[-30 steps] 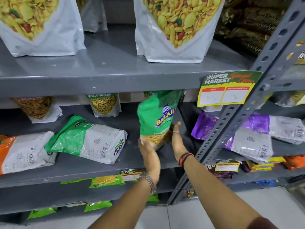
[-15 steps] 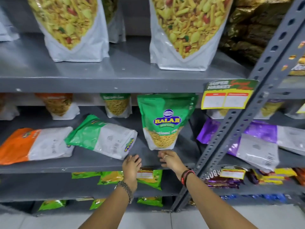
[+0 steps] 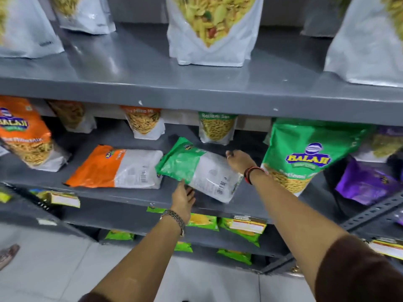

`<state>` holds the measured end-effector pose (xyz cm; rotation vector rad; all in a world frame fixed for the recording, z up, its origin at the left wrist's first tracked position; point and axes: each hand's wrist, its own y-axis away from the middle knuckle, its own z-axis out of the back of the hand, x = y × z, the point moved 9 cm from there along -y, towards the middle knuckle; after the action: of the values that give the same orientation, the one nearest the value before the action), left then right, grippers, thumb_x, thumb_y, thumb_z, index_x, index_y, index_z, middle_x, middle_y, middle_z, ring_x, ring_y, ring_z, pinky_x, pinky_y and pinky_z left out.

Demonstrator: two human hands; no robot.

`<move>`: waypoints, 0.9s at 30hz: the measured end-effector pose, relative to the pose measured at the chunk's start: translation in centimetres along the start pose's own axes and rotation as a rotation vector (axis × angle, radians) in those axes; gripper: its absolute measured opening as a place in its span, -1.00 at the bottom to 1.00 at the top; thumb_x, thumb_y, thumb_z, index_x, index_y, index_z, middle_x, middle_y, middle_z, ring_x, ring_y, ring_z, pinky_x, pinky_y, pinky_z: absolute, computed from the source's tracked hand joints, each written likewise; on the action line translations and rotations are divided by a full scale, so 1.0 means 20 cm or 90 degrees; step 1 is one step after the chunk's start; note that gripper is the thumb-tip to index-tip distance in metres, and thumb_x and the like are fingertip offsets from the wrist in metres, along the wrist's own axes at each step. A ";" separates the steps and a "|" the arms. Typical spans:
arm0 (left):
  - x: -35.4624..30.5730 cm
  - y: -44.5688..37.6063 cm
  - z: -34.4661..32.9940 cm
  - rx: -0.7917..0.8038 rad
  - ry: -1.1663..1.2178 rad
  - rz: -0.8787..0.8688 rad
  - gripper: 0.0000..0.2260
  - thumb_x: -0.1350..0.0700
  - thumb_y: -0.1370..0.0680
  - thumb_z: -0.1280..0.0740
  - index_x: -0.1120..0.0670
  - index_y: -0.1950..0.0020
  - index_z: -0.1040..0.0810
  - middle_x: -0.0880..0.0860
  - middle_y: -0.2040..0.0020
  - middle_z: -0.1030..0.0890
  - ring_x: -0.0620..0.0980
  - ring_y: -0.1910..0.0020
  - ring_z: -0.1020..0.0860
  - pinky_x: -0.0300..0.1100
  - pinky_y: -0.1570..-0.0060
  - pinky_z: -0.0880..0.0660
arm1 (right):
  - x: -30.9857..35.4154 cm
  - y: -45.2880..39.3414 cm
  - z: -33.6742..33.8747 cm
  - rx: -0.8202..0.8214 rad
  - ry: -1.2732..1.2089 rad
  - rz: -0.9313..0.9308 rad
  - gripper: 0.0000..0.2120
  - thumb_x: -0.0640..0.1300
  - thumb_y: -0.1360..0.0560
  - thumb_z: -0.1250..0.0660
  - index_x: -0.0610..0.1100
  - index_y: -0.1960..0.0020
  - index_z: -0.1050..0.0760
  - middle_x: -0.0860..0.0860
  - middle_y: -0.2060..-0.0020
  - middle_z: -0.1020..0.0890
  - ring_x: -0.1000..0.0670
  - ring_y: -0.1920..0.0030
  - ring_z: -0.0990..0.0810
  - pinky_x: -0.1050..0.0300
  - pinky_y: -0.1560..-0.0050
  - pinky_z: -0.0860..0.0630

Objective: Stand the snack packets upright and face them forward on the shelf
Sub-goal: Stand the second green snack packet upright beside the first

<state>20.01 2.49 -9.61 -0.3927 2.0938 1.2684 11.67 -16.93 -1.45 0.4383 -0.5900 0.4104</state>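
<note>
Snack packets occupy the middle shelf (image 3: 130, 194) in mixed states. I see one green packet (image 3: 197, 170) lying flat on its face, back panel and barcode up, its green top end toward the left and its white base end toward the front right. My left hand (image 3: 182, 198) sits at the packet's near edge, fingers (image 3: 189, 191) tucked under or against that edge; I cannot tell whether they are closed on it. My right hand (image 3: 238, 161) rests at the packet's far right edge, fingers curled over the top of it, touching the film; a firm clamp is not confirmed. Just left of this packet, an orange packet (image 3: 115, 167) also lies flat with its back up. To the right, a green Balaji packet (image 3: 305, 153) stands upright with its front label facing me, just beside my right forearm. At the far left, an orange Balaji packet (image 3: 24, 134) stands upright, front forward. Smaller packets stand along the back of the same shelf. White pouches (image 3: 209, 31) stand on the shelf above.
</note>
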 end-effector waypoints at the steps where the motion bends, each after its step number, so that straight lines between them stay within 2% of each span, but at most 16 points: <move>1: -0.01 -0.01 -0.01 0.011 -0.018 0.010 -0.51 -0.06 -0.59 -0.12 0.18 -0.45 -0.27 0.18 -0.33 -0.44 0.11 -0.29 -0.43 -0.08 -0.27 -0.32 | 0.02 -0.03 -0.02 0.007 0.013 -0.006 -0.52 0.03 -0.59 -0.02 -0.34 -0.21 -0.46 -0.33 -0.24 -0.52 -0.28 -0.26 -0.49 -0.03 -0.23 -0.42; 4: -0.08 -0.07 -0.03 0.025 -0.040 0.012 -0.60 -0.10 -0.55 -0.21 0.14 -0.26 -0.42 0.11 -0.07 -0.51 0.05 0.00 -0.47 -0.15 0.05 -0.41 | 0.07 -0.13 -0.10 0.037 -0.007 -0.056 -0.56 -0.05 -0.59 -0.04 -0.33 -0.26 -0.43 -0.32 -0.28 -0.49 -0.26 -0.25 -0.50 -0.01 -0.22 -0.42; 7: -0.10 -0.11 -0.04 0.041 -0.025 0.033 -0.73 -0.07 -0.53 -0.27 0.13 -0.03 -0.46 0.10 0.18 -0.48 0.01 0.26 -0.44 -0.17 0.25 -0.40 | 0.09 -0.17 -0.12 0.028 -0.088 -0.115 -0.73 -0.19 -0.54 -0.13 -0.28 -0.14 -0.49 -0.31 -0.18 -0.54 -0.19 0.01 -0.56 0.06 0.03 -0.46; 8: -0.11 -0.12 -0.05 0.066 -0.009 0.048 -0.76 -0.04 -0.53 -0.28 0.14 0.02 -0.48 0.11 0.20 -0.50 0.01 0.28 -0.45 -0.15 0.23 -0.43 | 0.09 -0.18 -0.12 0.019 -0.110 -0.130 -0.69 -0.21 -0.53 -0.15 -0.32 -0.18 -0.49 -0.28 -0.15 -0.55 -0.18 0.03 -0.56 0.08 0.05 -0.47; 9: -0.12 -0.13 -0.07 0.099 0.006 0.053 -0.76 -0.01 -0.54 -0.27 0.17 -0.01 -0.51 0.13 0.15 -0.54 0.03 0.23 -0.50 -0.11 0.16 -0.48 | 0.09 -0.18 -0.11 0.008 -0.117 -0.136 -0.68 -0.22 -0.52 -0.18 -0.31 -0.22 -0.48 -0.25 -0.17 -0.55 -0.18 -0.05 -0.57 0.10 0.00 -0.47; 11: -0.15 -0.12 -0.08 0.143 0.010 0.035 -0.66 0.03 -0.55 -0.27 0.23 -0.22 -0.48 0.20 -0.09 -0.59 0.12 0.00 -0.57 0.01 -0.02 -0.51 | 0.07 -0.16 -0.08 -0.028 -0.140 -0.133 -0.67 -0.23 -0.50 -0.22 -0.30 -0.23 -0.48 -0.22 -0.23 -0.55 -0.14 -0.17 -0.54 0.17 -0.04 -0.43; 12: -0.17 -0.11 -0.06 0.142 0.000 0.013 -0.61 0.04 -0.55 -0.28 0.23 -0.29 -0.45 0.21 -0.17 -0.58 0.14 -0.09 -0.56 0.02 -0.06 -0.52 | 0.06 -0.14 -0.08 -0.040 -0.173 -0.129 -0.71 -0.24 -0.49 -0.24 -0.29 -0.19 -0.51 -0.22 -0.16 -0.59 -0.11 -0.08 -0.58 0.19 0.03 -0.42; 14: -0.24 -0.09 -0.02 0.137 -0.018 -0.056 -0.61 0.05 -0.54 -0.30 0.21 -0.31 -0.44 0.20 -0.23 -0.58 0.12 -0.11 -0.58 -0.04 -0.04 -0.56 | 0.01 -0.09 -0.09 -0.051 -0.269 -0.150 -0.90 -0.29 -0.47 -0.27 -0.25 0.11 -0.57 -0.14 0.28 -0.67 0.04 0.37 -0.58 0.28 0.36 -0.43; 15: -0.29 -0.08 0.00 0.141 -0.020 -0.097 -0.63 0.08 -0.54 -0.30 0.22 -0.30 -0.46 0.21 -0.23 -0.58 0.12 -0.12 -0.59 -0.03 -0.05 -0.56 | -0.01 -0.05 -0.09 -0.063 -0.317 -0.170 -0.87 -0.32 -0.46 -0.28 -0.24 0.24 -0.55 -0.04 0.51 -0.61 0.11 0.56 -0.49 0.34 0.52 -0.36; 16: -0.35 -0.07 0.01 0.144 -0.018 -0.137 -0.65 0.11 -0.54 -0.29 0.22 -0.29 -0.46 0.22 -0.24 -0.58 0.15 -0.15 -0.58 0.02 -0.13 -0.54 | -0.01 -0.02 -0.09 -0.076 -0.367 -0.176 -0.86 -0.34 -0.45 -0.27 -0.30 0.24 -0.57 0.04 0.62 -0.54 0.14 0.62 -0.44 0.37 0.58 -0.31; 18: -0.50 -0.05 -0.01 0.157 -0.017 -0.209 -0.68 0.16 -0.55 -0.27 0.22 -0.29 -0.47 0.21 -0.26 -0.57 0.16 -0.23 -0.54 0.08 -0.27 -0.45 | 0.02 0.03 -0.08 -0.104 -0.466 -0.152 -0.77 -0.43 -0.46 -0.19 -0.41 -0.03 -0.57 0.09 0.65 -0.55 0.15 0.58 -0.48 0.41 0.58 -0.35; 20: -0.63 -0.04 -0.06 0.167 -0.044 -0.280 -0.78 0.18 -0.56 -0.25 0.16 -0.19 -0.52 0.13 -0.19 -0.60 0.06 -0.14 -0.57 -0.02 -0.23 -0.45 | 0.05 0.08 -0.06 -0.135 -0.541 -0.124 -0.66 -0.53 -0.42 -0.06 -0.48 -0.09 -0.52 0.08 0.61 -0.58 0.07 0.45 -0.50 0.42 0.54 -0.39; 22: -0.73 -0.03 -0.12 0.165 -0.075 -0.327 -0.79 0.18 -0.57 -0.25 0.15 -0.18 -0.53 0.10 -0.16 -0.59 -0.05 -0.08 -0.56 -0.14 -0.19 -0.46 | 0.07 0.11 -0.06 -0.167 -0.622 -0.096 -0.64 -0.57 -0.40 0.01 -0.51 -0.03 -0.50 -0.09 0.41 -0.57 -0.01 0.30 -0.45 0.27 0.37 -0.42; 23: -0.75 -0.04 -0.15 0.159 -0.084 -0.335 -0.73 0.17 -0.56 -0.25 0.19 -0.25 -0.50 0.11 -0.21 -0.57 -0.05 -0.13 -0.54 -0.16 -0.22 -0.46 | 0.07 0.11 -0.07 -0.179 -0.650 -0.083 -0.64 -0.57 -0.40 0.03 -0.44 0.07 -0.52 -0.11 0.33 -0.53 0.00 0.27 -0.43 0.21 0.30 -0.38; 25: -0.76 -0.05 -0.18 0.157 -0.106 -0.347 -0.68 0.19 -0.57 -0.24 0.24 -0.31 -0.46 0.10 -0.23 -0.55 -0.06 -0.14 -0.51 -0.31 -0.13 -0.49 | 0.05 0.11 -0.08 -0.213 -0.677 -0.061 -0.61 -0.57 -0.41 0.03 -0.22 0.28 -0.45 -0.09 0.30 -0.49 0.03 0.28 -0.39 0.18 0.28 -0.32; 27: -0.75 -0.06 -0.19 0.160 -0.135 -0.359 -0.74 0.23 -0.58 -0.20 0.24 -0.25 -0.48 0.06 -0.14 -0.56 -0.10 -0.05 -0.49 -0.46 0.04 -0.48 | 0.01 0.11 -0.10 -0.244 -0.671 -0.062 -0.59 -0.56 -0.44 -0.01 -0.15 0.33 -0.40 -0.06 0.30 -0.50 0.04 0.29 -0.41 0.22 0.24 -0.37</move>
<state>30.42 -2.60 0.67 -0.6471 1.7583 0.6771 11.61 -14.04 -2.31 0.2844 -1.6284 -0.0719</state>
